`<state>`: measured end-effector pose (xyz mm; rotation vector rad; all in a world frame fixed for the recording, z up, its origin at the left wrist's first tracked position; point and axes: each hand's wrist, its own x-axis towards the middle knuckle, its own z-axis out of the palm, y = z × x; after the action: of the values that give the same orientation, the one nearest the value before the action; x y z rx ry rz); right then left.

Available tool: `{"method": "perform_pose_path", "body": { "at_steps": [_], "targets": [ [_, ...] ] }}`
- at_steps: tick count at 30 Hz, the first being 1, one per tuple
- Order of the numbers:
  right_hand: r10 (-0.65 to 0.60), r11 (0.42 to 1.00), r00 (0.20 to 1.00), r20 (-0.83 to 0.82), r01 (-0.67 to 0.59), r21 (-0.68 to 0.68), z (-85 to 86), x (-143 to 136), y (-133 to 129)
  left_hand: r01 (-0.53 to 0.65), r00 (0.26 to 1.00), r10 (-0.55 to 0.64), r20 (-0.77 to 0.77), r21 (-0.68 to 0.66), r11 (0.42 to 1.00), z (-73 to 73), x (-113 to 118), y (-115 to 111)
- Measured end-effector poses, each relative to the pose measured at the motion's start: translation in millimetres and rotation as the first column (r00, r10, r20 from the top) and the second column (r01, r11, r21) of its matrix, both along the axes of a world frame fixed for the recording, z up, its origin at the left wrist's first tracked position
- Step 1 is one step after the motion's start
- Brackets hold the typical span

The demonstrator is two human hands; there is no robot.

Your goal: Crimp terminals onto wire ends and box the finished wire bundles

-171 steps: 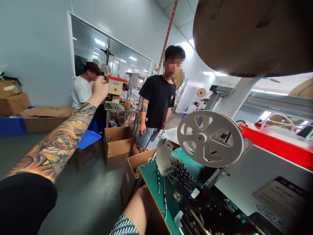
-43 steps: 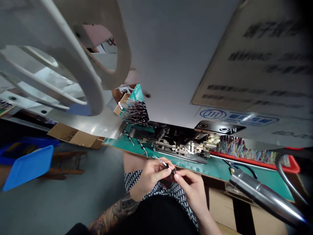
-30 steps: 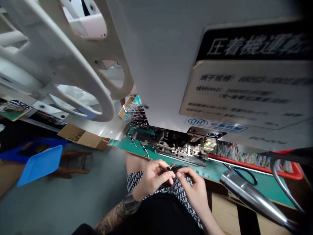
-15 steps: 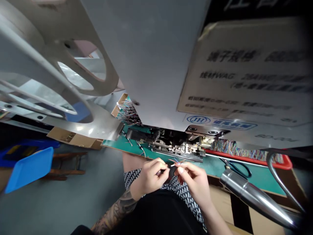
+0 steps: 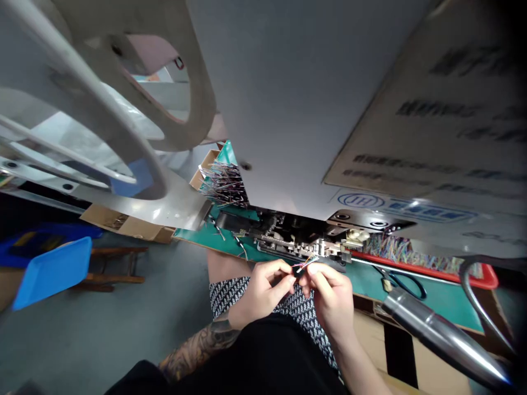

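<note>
Low in the view, just in front of the machine's metal head (image 5: 296,241), my two hands are close together. Several thin coloured wires (image 5: 305,264) fan out between them, red, white and other colours. My right hand (image 5: 332,293) pinches the wires between thumb and fingers. My left hand (image 5: 265,291) is closed in a pinch at the left side of the wires, thumb against the index finger; a small dark piece shows beside its fingertips, and what it grips is too small to tell.
Green table (image 5: 447,302) bears scissors (image 5: 405,282) and a red tray (image 5: 489,275) of wires. More wires (image 5: 225,184) lie at the back left. A metal tube (image 5: 444,334) stands at the right, a blue stool (image 5: 53,272) at the left.
The view has shifted slightly, so the machine's label sits further right. My hands have come nearer each other, and the wires now point more up and to the right.
</note>
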<state>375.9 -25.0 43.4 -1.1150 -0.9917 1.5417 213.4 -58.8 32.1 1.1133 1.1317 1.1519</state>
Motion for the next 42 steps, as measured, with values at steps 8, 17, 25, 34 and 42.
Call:
{"method": "perform_pose_path", "body": {
  "at_steps": [8, 17, 25, 34, 42],
  "targets": [
    [-0.089, 0.988, 0.982, -0.165, 0.066, -0.14, 2.2, -6.2, 10.7, -0.007, 0.874, 0.243, -0.421, 0.49, 0.872, 4.0, 5.4, 6.2],
    [-0.142, 0.955, 0.964, -0.226, 0.073, -0.289, 11.2, -15.1, 20.7, 0.03, 0.716, 0.418, -0.559, 0.622, 0.782, 8.8, 3.5, 15.3],
    [-0.214, 0.882, 0.924, -0.318, 0.042, -0.469, 21.9, -13.7, 25.0, 0.026, 0.725, 0.388, -0.569, 0.586, 0.81, 14.1, 7.7, 15.5],
    [-0.257, 0.873, 0.899, -0.354, 0.059, -0.484, 23.7, -17.0, 23.2, -0.027, 0.737, 0.406, -0.54, 0.577, 0.816, 14.5, 9.6, 15.0],
    [-0.237, 0.888, 0.914, -0.331, 0.065, -0.455, 24.6, -19.2, 21.6, -0.033, 0.748, 0.404, -0.527, 0.577, 0.816, 15.9, 10.0, 16.2]
  ]
}}
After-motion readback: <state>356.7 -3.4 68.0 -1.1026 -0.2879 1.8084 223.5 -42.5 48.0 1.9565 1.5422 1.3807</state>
